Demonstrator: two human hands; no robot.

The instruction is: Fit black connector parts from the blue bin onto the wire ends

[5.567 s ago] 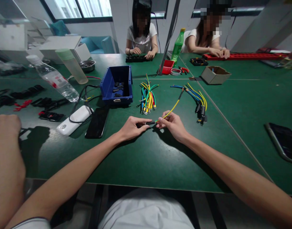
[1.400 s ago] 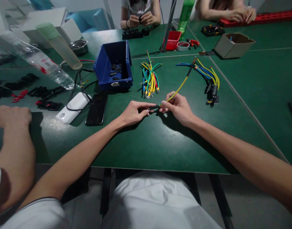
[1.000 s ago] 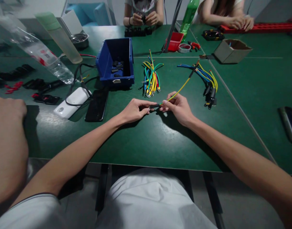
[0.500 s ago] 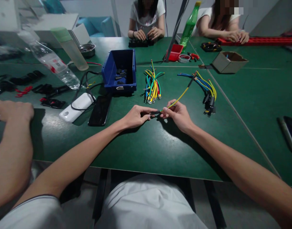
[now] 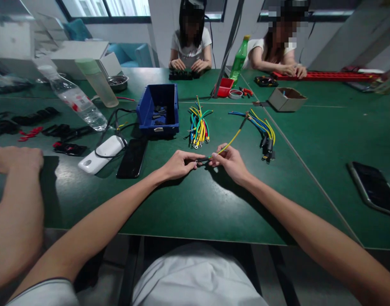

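Between my two hands is a yellow-green wire point(image 5: 232, 140) with a black sleeve point(image 5: 202, 160) on its near end. My left hand point(image 5: 179, 165) pinches the black sleeve between thumb and fingers. Closed around the wire just beside it is my right hand point(image 5: 229, 161). The wire's far end reaches up to a bundle of blue and yellow wires point(image 5: 267, 131) with black sleeves on their near ends. Beyond my hands lies a bunch of yellow, green, blue and red wires point(image 5: 199, 127) with ring terminals. Fingertips partly hide the sleeve.
A blue bin point(image 5: 158, 110) holds small black parts. To the left lie a black phone point(image 5: 132, 158), a white power bank point(image 5: 102, 155) and a plastic bottle point(image 5: 76, 102). Another person's arm point(image 5: 16, 204) rests at far left. Another phone point(image 5: 373, 187) is at right; two people sit opposite.
The camera view has tilted up and shifted slightly, so the table sits lower in view. My hands keep nearly the same hold on the wire and sleeve.
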